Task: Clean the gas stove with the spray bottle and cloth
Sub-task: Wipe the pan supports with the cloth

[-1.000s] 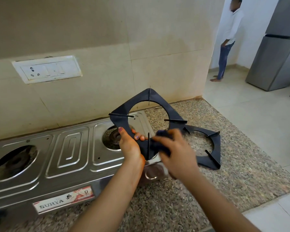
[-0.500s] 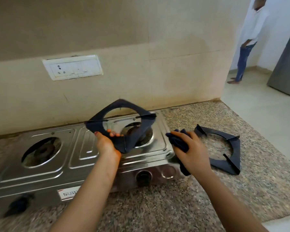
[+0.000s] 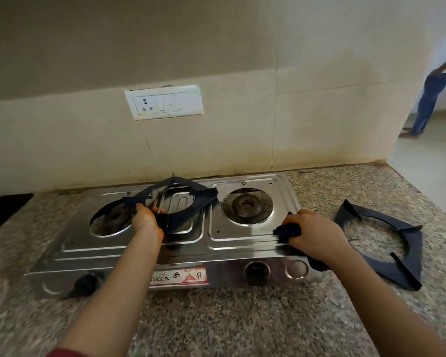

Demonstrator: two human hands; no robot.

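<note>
A steel two-burner gas stove point(image 3: 129, 249) stands on the granite counter against the wall. My left hand point(image 3: 146, 220) grips a black pan support point(image 3: 191, 202) by its near corner and holds it low and tilted over the middle of the stove, near the left burner point(image 3: 115, 219). My right hand point(image 3: 317, 234) holds a dark blue cloth point(image 3: 287, 231) against the stove's front right corner. The right burner point(image 3: 246, 206) lies uncovered. No spray bottle is in view.
A second black pan support point(image 3: 386, 244) lies flat on the counter point(image 3: 216, 318) to the right of the stove. A white switch plate point(image 3: 164, 101) is on the wall above. A person point(image 3: 433, 81) stands on the floor at the far right.
My left hand has carried the pan support leftward and lower, from over the right burner to the stove's middle. My right hand has come off the support and set the cloth on the stove's right corner.
</note>
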